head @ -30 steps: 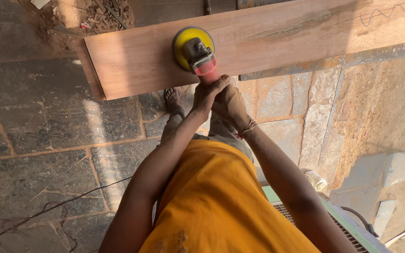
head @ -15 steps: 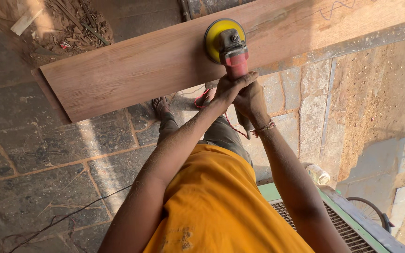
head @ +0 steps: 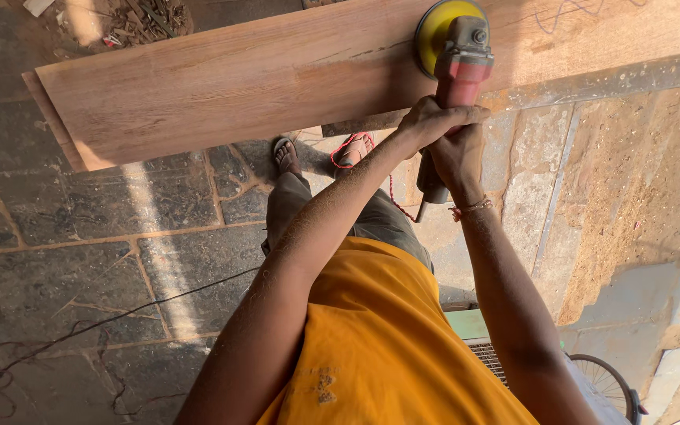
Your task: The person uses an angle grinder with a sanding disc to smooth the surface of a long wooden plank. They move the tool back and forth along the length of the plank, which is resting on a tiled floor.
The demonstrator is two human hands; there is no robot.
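— Nearest the camera, what shows?
— One orange shirt (head: 387,346) and two bare forearms dusted with sawdust, reaching forward and away from the body.

— And the hands?
— Both are closed on one tool. The left hand (head: 432,122) wraps the red body of an angle grinder (head: 460,67); the right hand (head: 456,161) clamps its rear handle just beneath, the two hands touching.

— Where is the grinder itself?
— Its yellow sanding disc (head: 434,31) lies flat on a single long wooden plank (head: 277,79), towards the plank's right half. The plank runs across the top of the view, above a stone-slab floor (head: 80,236).

— Which step would you judge this to be?
— Sanding the plank's face, mid-pass. As I read it, carrying on calls for a firm two-handed hold and the disc kept level on the wood.

— Anything else to count?
— Two sandalled feet (head: 285,153) under the plank, one thin cable (head: 120,315) trailing across the floor, one heap of wood scraps (head: 147,16) beyond the plank's far edge, and part of one bicycle wheel (head: 604,382) at the lower right.
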